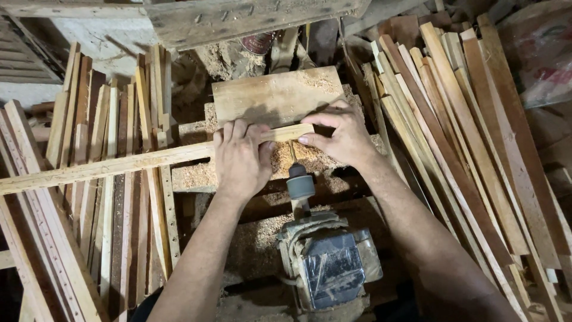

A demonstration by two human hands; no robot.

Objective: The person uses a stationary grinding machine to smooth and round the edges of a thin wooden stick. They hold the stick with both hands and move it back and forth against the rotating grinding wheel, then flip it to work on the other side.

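We press a long wooden strip (119, 164) down with both hands on a small work table (196, 176) covered with sawdust. The strip lies almost across the view, from the left edge to the middle, with its right end near the right hand. Our left hand (241, 158) lies flat on top of the strip, palm down, fingers together and pointing away from us. Our right hand (339, 137) holds the right end of the strip: the thumb pushes on its near side and the fingers are spread over its far side, touching a flat wooden board (274, 95) that stands just behind the strip. The two hands are near each other but not touching.

Between the hands, just below the strip, a thin bit comes out of a grey chuck (300, 186). The chuck belongs to a dusty motor (330, 265) close to us. Stacks of wooden slats (453, 119) lean on the right, and more slats (113, 119) stand on the left.
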